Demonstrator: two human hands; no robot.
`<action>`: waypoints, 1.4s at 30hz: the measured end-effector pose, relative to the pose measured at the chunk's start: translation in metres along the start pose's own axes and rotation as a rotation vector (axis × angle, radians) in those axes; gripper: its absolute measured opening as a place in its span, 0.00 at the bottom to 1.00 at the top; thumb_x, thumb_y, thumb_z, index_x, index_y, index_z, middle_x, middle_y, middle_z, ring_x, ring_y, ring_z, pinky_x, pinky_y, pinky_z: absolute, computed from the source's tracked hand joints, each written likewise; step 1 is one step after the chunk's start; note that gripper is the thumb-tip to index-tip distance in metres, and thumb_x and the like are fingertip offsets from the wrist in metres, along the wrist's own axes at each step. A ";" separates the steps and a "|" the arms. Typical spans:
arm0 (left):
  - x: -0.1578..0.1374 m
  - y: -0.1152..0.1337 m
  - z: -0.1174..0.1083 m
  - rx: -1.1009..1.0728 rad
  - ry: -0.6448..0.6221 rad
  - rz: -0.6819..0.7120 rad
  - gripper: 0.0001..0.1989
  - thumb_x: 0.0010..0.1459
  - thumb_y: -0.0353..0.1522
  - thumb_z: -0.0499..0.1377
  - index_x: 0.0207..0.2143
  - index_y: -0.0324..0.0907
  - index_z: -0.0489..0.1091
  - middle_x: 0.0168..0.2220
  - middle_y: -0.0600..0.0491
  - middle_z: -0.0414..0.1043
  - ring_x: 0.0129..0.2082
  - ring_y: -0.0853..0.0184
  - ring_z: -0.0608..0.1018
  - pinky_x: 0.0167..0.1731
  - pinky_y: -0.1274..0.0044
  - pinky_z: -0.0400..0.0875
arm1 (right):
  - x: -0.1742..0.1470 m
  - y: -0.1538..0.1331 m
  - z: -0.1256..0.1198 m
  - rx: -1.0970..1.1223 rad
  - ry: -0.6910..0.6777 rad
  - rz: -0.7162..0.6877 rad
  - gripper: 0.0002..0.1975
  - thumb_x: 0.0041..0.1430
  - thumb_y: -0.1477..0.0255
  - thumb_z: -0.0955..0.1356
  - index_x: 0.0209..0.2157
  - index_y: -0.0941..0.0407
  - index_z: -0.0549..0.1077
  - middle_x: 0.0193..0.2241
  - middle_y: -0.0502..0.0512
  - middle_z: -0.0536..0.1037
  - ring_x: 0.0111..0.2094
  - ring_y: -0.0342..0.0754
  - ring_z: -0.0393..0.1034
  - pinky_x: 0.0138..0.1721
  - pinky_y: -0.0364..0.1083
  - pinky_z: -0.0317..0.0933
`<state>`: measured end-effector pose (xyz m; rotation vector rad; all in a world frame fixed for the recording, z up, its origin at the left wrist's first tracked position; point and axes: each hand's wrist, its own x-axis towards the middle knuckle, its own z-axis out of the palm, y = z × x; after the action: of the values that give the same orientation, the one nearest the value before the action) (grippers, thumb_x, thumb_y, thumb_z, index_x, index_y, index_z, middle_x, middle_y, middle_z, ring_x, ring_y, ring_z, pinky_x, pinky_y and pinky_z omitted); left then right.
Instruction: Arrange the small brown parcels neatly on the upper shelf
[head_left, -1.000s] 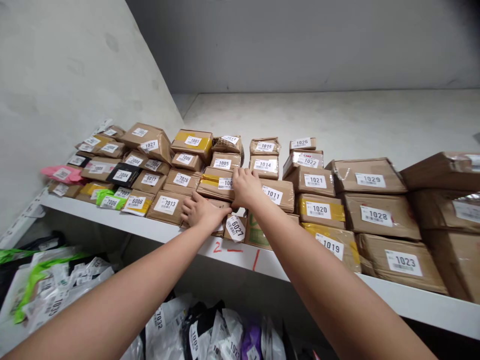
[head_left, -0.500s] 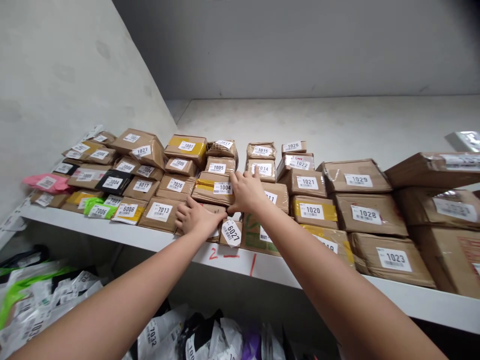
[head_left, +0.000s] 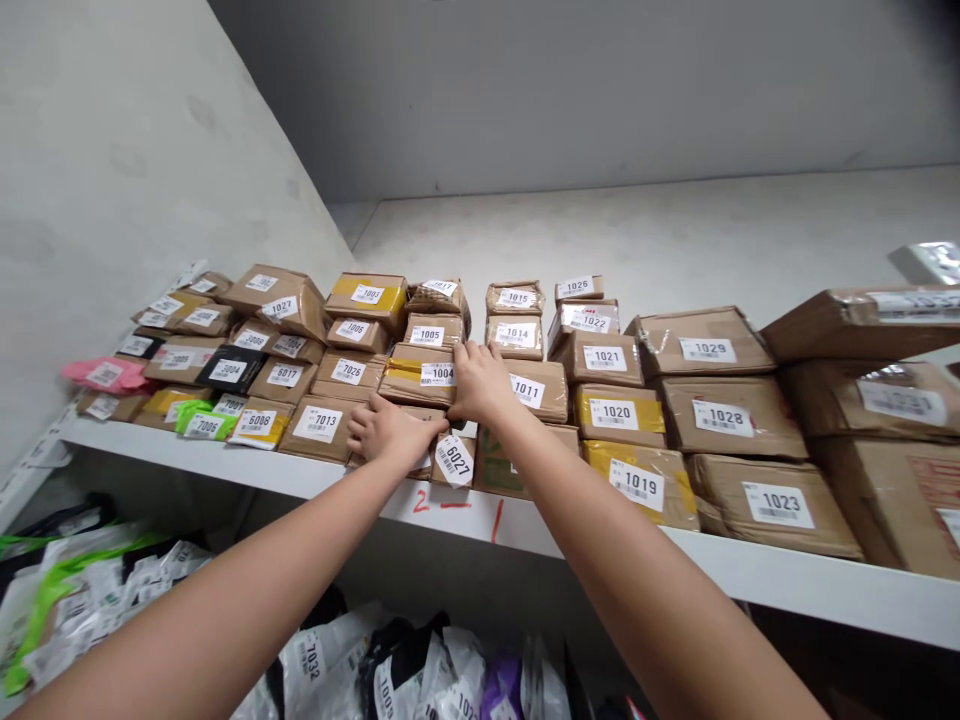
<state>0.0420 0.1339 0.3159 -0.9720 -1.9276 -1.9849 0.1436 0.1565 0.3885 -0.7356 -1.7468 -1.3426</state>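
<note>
Both my arms reach up to a white shelf point(head_left: 787, 585) packed with brown cardboard parcels bearing numbered labels. My right hand point(head_left: 480, 385) grips the right end of parcel 1004 point(head_left: 416, 373), a box with yellow tape, fingers over its top. My left hand point(head_left: 391, 433) presses on the brown parcel beneath it, between parcel 7013 point(head_left: 319, 427) and the small packet 6027 point(head_left: 454, 461). Parcel 1011 point(head_left: 536, 389) lies just right of my right hand. The box under my left hand is mostly hidden.
Bigger boxes 1019 point(head_left: 645, 483), 1023 point(head_left: 772, 505), 1028 point(head_left: 727, 418) and 1029 point(head_left: 701, 345) fill the shelf's right side. Pink point(head_left: 105, 373) and green point(head_left: 199, 422) mailers lie at the left end. Plastic mailer bags point(head_left: 390, 670) crowd the level below. A grey wall rises at left.
My right hand has slid back from box 1014 onto the right end of parcel 1004. My left hand stays on the parcel below. The view has shifted slightly.
</note>
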 end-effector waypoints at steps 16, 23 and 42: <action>-0.002 0.000 -0.007 0.007 0.052 0.035 0.55 0.31 0.50 0.66 0.59 0.34 0.52 0.56 0.30 0.57 0.57 0.44 0.61 0.53 0.59 0.58 | -0.001 -0.002 0.004 0.058 0.020 0.010 0.50 0.29 0.71 0.75 0.55 0.72 0.54 0.49 0.74 0.67 0.52 0.68 0.60 0.63 0.62 0.42; -0.004 0.001 -0.010 0.013 0.031 0.024 0.52 0.31 0.49 0.66 0.57 0.34 0.55 0.56 0.31 0.56 0.57 0.44 0.60 0.54 0.61 0.57 | -0.004 -0.004 0.008 0.100 0.068 0.051 0.45 0.32 0.76 0.72 0.55 0.69 0.55 0.50 0.70 0.67 0.53 0.64 0.60 0.63 0.57 0.44; -0.007 0.003 -0.041 -0.007 0.036 0.074 0.54 0.30 0.50 0.64 0.59 0.39 0.53 0.54 0.32 0.57 0.56 0.43 0.62 0.53 0.57 0.56 | -0.005 0.000 0.013 0.201 0.165 0.073 0.45 0.31 0.76 0.73 0.55 0.66 0.57 0.50 0.70 0.67 0.52 0.64 0.60 0.63 0.59 0.47</action>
<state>0.0361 0.0924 0.3174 -0.9873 -1.8402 -1.9560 0.1429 0.1692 0.3822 -0.5545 -1.6775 -1.1262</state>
